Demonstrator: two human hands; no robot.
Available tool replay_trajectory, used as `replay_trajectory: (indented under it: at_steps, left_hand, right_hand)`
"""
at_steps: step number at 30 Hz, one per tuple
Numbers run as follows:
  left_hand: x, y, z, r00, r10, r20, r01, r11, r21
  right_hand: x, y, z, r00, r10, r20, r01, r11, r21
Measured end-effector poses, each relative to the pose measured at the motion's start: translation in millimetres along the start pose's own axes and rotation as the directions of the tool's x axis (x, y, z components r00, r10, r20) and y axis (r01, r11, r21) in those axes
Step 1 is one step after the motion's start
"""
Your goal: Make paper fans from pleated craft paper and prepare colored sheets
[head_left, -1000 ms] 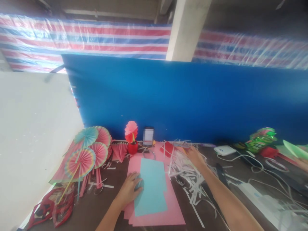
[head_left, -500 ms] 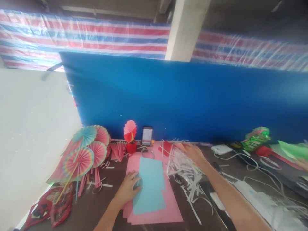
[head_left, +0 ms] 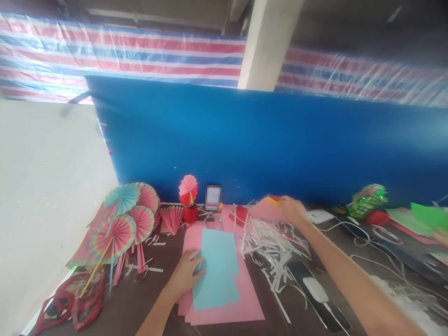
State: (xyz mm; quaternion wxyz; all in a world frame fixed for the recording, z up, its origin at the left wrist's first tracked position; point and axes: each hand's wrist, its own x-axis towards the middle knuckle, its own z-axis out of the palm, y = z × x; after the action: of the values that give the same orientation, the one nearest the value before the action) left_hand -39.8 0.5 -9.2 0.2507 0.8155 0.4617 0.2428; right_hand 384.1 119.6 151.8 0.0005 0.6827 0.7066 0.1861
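My left hand (head_left: pixel 187 273) lies flat with its fingers spread on the left edge of a light blue sheet of paper (head_left: pixel 219 275). Under that sheet are larger pink sheets (head_left: pixel 250 303). At the back of the table, my right hand (head_left: pixel 293 209) grips the right end of a small stack of coloured paper (head_left: pixel 268 210), pink with yellow and red edges showing. That stack is lifted above a heap of white paper strips (head_left: pixel 275 247); my fingertips are partly hidden behind it. A red piece of paper (head_left: pixel 238 215) lies left of the heap.
Folded paper fans (head_left: pixel 114 235) stand at the left, above a red bag (head_left: pixel 87 303). A red pot (head_left: pixel 191 213) holds a paper flower beside a small screen (head_left: pixel 213 197). At the right are a dark phone (head_left: pixel 317 294), white cables and another person's hand (head_left: pixel 441 237) with green paper (head_left: pixel 430 219).
My right hand has raised the coloured paper from the strips and shifted slightly right. My left hand stays on the blue sheet. The phone at the right is now more visible.
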Motion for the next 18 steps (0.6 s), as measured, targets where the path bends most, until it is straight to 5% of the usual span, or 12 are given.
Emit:
replay_trajectory:
  at_steps: [9, 18]
  left_hand:
    - [1, -2, 1.6, 1.0, 0.006, 0.005, -0.006, 1.0, 0.008]
    - [1, -4, 3.2, 1.0, -0.002, 0.005, 0.002, 1.0, -0.003]
  right_hand:
    - [-7, -2, -22, 0.999, 0.044, -0.028, -0.045, 0.999, -0.024]
    - [-1, 9, -62, 0.955, 0.188, -0.228, -0.189, 0.982, 0.018]
